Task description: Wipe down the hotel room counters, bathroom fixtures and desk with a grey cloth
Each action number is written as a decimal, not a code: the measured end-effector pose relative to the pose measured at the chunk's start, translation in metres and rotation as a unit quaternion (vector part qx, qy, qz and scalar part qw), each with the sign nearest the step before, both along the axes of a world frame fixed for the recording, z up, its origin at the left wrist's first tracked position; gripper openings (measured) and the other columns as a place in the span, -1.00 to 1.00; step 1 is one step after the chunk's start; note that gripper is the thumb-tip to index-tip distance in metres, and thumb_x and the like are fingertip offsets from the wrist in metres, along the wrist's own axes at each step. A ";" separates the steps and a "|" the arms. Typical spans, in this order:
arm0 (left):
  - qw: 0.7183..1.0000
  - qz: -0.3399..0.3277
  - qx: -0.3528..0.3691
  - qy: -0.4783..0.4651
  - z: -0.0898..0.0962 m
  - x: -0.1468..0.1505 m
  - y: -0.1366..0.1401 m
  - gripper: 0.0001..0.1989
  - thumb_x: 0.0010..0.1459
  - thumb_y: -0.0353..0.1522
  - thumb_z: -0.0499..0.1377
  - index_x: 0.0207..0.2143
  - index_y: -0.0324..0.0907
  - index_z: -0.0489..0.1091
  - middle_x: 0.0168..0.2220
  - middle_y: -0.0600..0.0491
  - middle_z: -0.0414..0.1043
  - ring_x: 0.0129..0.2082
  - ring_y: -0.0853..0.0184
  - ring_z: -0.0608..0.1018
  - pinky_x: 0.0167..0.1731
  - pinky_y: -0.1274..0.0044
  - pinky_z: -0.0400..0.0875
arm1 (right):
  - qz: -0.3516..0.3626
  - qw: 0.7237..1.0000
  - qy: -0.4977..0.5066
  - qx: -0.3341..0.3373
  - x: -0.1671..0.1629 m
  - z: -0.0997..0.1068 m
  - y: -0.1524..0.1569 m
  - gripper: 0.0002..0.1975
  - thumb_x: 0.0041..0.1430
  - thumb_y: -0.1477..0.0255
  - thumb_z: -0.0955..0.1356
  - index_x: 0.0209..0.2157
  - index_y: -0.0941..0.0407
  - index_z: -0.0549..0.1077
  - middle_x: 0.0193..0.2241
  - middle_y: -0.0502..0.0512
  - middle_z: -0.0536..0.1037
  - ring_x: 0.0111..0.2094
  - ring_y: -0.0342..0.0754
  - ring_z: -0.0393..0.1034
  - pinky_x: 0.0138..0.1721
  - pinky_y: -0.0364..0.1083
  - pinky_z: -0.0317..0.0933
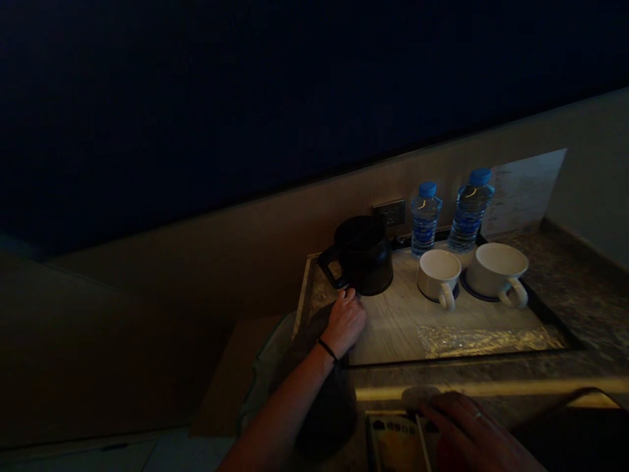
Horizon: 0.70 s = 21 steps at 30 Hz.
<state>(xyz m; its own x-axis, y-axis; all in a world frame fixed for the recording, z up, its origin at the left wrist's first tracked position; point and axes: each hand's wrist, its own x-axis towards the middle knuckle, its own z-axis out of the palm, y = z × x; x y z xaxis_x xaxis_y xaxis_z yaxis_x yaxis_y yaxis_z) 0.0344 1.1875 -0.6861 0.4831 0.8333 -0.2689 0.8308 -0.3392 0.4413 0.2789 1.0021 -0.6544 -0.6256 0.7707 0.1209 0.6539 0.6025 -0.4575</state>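
Note:
My left hand (pixel 346 321) is at the left side of the tray (pixel 383 344), just below the handle of a black kettle (pixel 366 259). Its fingers are curled, and whatever they grip is hidden. A dark, rounded object (pixel 329 419) lies beneath my left forearm; its kind is unclear in the dim light. Lower right, my right hand (pixel 472 423) has its fingers stretched over the edge of a box of packets (pixel 396 446). A pale, rounded shape (pixel 420 396) shows by its fingertips, too dark to name.
Two white cups (pixel 439 272) stand on dark-rimmed saucers on the tray, with a clear-wrapped packet (pixel 486 341) in front. Behind are two water bottles (pixel 424 223) with blue caps, a wall socket (pixel 390 213) and a printed sheet (pixel 528 190). A stone-patterned counter (pixel 565 269) surrounds the tray.

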 end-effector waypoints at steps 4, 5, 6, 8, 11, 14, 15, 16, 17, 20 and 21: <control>0.999 -0.027 0.015 0.041 0.017 -0.009 -0.047 -0.71 0.21 -0.54 -0.04 -0.14 -0.22 0.43 -0.13 -0.14 0.45 -0.01 0.13 0.40 0.12 0.19 0.18 | -0.004 0.999 0.043 0.004 0.007 0.006 0.000 -0.14 0.08 0.20 0.45 0.32 -0.09 0.01 0.09 0.12 0.43 0.02 0.15 0.42 -0.10 -0.01 0.48; 0.997 -0.055 0.019 0.044 0.022 -0.012 -0.059 -0.71 0.22 -0.53 -0.03 -0.13 -0.22 0.43 -0.10 -0.14 0.45 0.02 0.13 0.39 0.13 0.20 0.18 | -0.021 0.999 0.046 -0.010 0.012 0.009 0.000 -0.17 0.09 0.20 0.44 0.32 -0.10 0.02 0.12 0.12 0.40 0.03 0.15 0.40 -0.09 -0.01 0.47; 0.995 -0.089 0.019 0.041 0.028 -0.015 -0.070 -0.71 0.23 -0.52 -0.03 -0.12 -0.22 0.43 -0.09 -0.13 0.45 0.03 0.14 0.39 0.13 0.23 0.19 | -0.045 0.998 0.044 -0.022 0.017 0.012 0.000 -0.22 0.12 0.20 0.42 0.31 -0.10 0.05 0.13 0.11 0.39 0.04 0.15 0.40 -0.08 -0.01 0.47; 0.989 -0.149 -0.001 0.017 0.040 -0.021 -0.082 -0.71 0.22 -0.51 -0.01 -0.12 -0.19 0.45 -0.12 -0.06 0.49 0.00 0.19 0.43 0.10 0.30 0.26 | -0.104 0.994 0.032 -0.021 0.031 0.017 0.005 -0.34 0.18 0.22 0.37 0.29 -0.09 0.13 0.12 0.10 0.41 0.01 0.13 0.42 -0.09 -0.01 0.47; 0.991 -0.131 -0.011 -0.026 0.060 -0.027 -0.075 -0.63 0.20 -0.55 -0.05 -0.08 -0.16 0.46 -0.15 0.00 0.52 -0.09 0.27 0.49 0.03 0.39 0.34 | -0.168 0.986 0.004 0.016 0.052 0.017 0.025 -0.48 0.27 0.20 0.27 0.23 0.00 0.24 0.08 0.14 0.45 -0.02 0.10 0.45 -0.10 0.03 0.48; 0.996 -0.047 0.081 -0.001 0.073 -0.027 -0.058 -0.55 0.24 -0.54 -0.10 0.10 -0.14 0.35 0.07 -0.05 0.41 0.01 0.22 0.44 0.10 0.32 0.31 | -0.180 0.983 -0.041 0.006 0.067 0.005 0.050 -0.49 0.26 0.15 0.26 0.15 0.12 0.33 0.09 0.24 0.43 0.03 0.14 0.41 -0.01 0.13 0.42; 0.993 -0.031 0.108 0.020 0.074 -0.027 -0.055 -0.53 0.24 -0.51 -0.08 0.16 -0.12 0.30 0.15 -0.06 0.33 0.06 0.18 0.41 0.11 0.29 0.30 | -0.178 0.983 -0.054 -0.001 0.070 0.000 0.056 -0.48 0.25 0.14 0.28 0.13 0.14 0.35 0.09 0.27 0.42 0.04 0.16 0.39 0.02 0.16 0.39; 0.991 -0.026 0.124 0.040 0.073 -0.026 -0.053 -0.51 0.24 -0.49 -0.06 0.21 -0.09 0.23 0.22 -0.07 0.25 0.10 0.15 0.38 0.11 0.27 0.30 | -0.175 0.983 -0.063 -0.006 0.071 -0.005 0.062 -0.46 0.22 0.13 0.30 0.12 0.16 0.36 0.09 0.29 0.42 0.05 0.18 0.37 0.03 0.18 0.37; 0.990 -0.027 0.128 0.057 0.070 -0.025 -0.053 -0.47 0.23 -0.49 -0.04 0.24 -0.08 0.18 0.25 -0.08 0.20 0.11 0.13 0.37 0.11 0.26 0.30 | -0.170 0.983 -0.071 -0.007 0.072 -0.009 0.066 -0.46 0.20 0.13 0.33 0.11 0.16 0.37 0.08 0.30 0.42 0.06 0.19 0.36 0.04 0.19 0.35; 0.991 -0.057 0.090 0.085 0.050 -0.023 -0.054 -0.49 0.18 -0.56 -0.06 0.17 -0.19 0.26 0.10 -0.14 0.37 0.06 0.14 0.42 0.12 0.26 0.30 | -0.150 0.985 -0.090 0.009 0.070 -0.012 0.071 -0.51 0.11 0.20 0.42 0.03 0.16 0.41 -0.01 0.31 0.46 0.00 0.21 0.37 -0.01 0.20 0.35; 0.992 -0.069 0.073 0.083 0.043 -0.021 -0.053 -0.53 0.16 -0.58 -0.07 0.09 -0.23 0.34 0.01 -0.14 0.44 0.02 0.16 0.45 0.11 0.28 0.30 | -0.145 0.984 -0.099 0.013 0.068 -0.010 0.073 -0.51 0.07 0.24 0.45 0.01 0.17 0.42 -0.04 0.32 0.47 -0.02 0.22 0.37 -0.03 0.20 0.35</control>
